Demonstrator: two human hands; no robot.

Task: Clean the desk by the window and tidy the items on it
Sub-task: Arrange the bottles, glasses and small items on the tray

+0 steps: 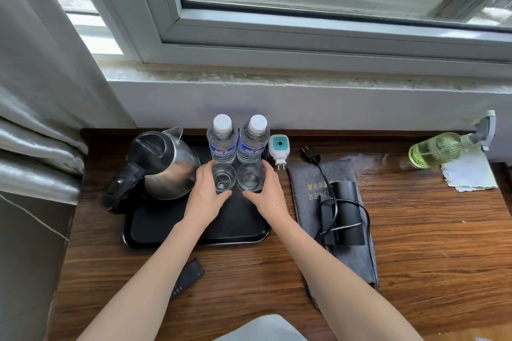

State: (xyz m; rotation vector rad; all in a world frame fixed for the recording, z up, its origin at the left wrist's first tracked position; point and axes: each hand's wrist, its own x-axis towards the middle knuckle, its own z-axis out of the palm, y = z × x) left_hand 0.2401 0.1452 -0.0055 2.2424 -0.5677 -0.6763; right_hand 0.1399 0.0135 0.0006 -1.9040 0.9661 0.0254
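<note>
clear glasses side by side on tray, each gripped by one hand

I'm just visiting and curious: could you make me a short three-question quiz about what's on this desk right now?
1. True or false: both glasses stand on the black tray.
2. What lies on the grey pouch? A) a remote B) a black hair dryer with its cord C) a bottle
3. Fill in: the spray bottle holds a ____ liquid.

Key:
1. True. The left hand holds the left glass, the right hand the right glass, both in front of the two water bottles.
2. B, the hair dryer.
3. Green.
</note>
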